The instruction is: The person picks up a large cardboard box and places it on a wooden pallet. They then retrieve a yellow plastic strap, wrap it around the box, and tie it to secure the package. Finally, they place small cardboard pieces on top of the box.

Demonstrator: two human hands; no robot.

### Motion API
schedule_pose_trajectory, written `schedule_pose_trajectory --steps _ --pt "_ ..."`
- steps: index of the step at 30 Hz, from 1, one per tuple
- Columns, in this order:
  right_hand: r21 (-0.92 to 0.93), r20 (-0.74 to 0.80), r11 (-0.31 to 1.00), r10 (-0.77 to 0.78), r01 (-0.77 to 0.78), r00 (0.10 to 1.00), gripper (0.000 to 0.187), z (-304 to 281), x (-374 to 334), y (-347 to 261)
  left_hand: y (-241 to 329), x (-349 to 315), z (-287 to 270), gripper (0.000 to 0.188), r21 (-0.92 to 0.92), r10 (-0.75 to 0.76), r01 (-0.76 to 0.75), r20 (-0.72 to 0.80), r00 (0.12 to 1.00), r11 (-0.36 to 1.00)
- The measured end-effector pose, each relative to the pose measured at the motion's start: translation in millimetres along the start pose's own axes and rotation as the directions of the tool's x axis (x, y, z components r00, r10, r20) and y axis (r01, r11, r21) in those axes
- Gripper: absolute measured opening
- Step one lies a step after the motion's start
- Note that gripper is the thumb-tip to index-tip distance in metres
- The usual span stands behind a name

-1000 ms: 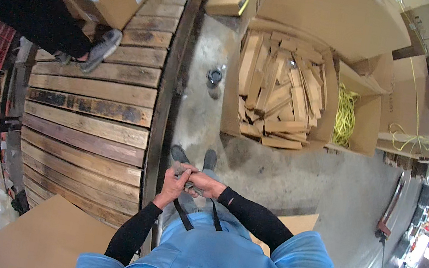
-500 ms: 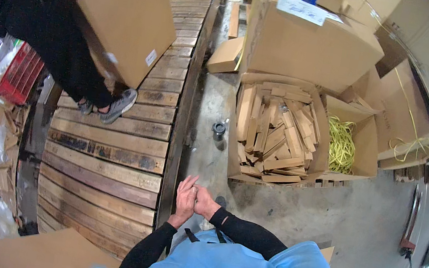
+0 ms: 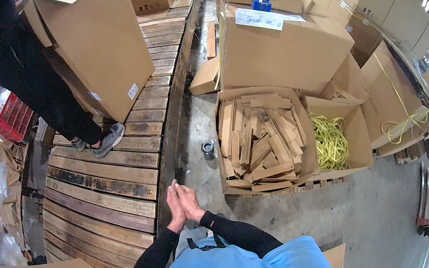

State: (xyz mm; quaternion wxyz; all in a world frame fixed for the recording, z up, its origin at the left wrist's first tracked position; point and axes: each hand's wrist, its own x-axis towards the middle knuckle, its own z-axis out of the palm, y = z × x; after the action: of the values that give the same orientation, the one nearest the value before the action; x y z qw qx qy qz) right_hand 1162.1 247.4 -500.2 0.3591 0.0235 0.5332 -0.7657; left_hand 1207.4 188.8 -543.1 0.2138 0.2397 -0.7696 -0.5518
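Observation:
My left hand [image 3: 175, 209] and my right hand [image 3: 191, 203] are held palm to palm in front of my body. The fingers of both look straight and point away from me, and nothing shows between them. They hover beside the edge of the wooden slatted platform [image 3: 100, 192]. Closest ahead is a small dark cylindrical object [image 3: 208, 148] on the concrete floor. Beyond to the right stands an open cardboard box [image 3: 222, 118] full of cardboard strips [image 3: 275, 137]. Beside it, another open box [image 3: 362, 142] holds tangled yellow strapping [image 3: 330, 142].
At the left a person in dark trousers [image 3: 38, 91] stands on the platform by a big cardboard box [image 3: 96, 33]. A blue tape dispenser [image 3: 261, 2] and a paper sheet [image 3: 259, 19] lie on a large carton [image 3: 287, 53]. A red crate [image 3: 13, 118] sits far left.
My view has shifted, so boxes and floor items sit lower and further left. My hands stay together, and the right fingers look straighter. A raised arm and another person's leg now show at the top left.

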Motion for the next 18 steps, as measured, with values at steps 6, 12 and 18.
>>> schedule_pose_trajectory --steps 6,12,18 --pt "-0.392 0.203 0.846 -0.305 0.362 0.931 0.028 -17.3 -18.6 -2.4 11.0 -0.8 -2.5 0.083 -0.805 -0.643 0.428 0.077 0.762 0.41" --pt "-0.559 0.429 0.661 -0.285 0.5 0.857 0.053 -20.8 6.0 8.0 60.9 3.0 0.7 0.082 -0.769 -0.572 0.439 0.117 0.812 0.466" --pt "-0.68 0.422 0.522 -0.296 0.515 0.857 0.063 -22.7 23.0 -20.6 64.9 7.3 11.0 0.079 -0.887 -0.322 0.284 0.166 0.932 0.364"
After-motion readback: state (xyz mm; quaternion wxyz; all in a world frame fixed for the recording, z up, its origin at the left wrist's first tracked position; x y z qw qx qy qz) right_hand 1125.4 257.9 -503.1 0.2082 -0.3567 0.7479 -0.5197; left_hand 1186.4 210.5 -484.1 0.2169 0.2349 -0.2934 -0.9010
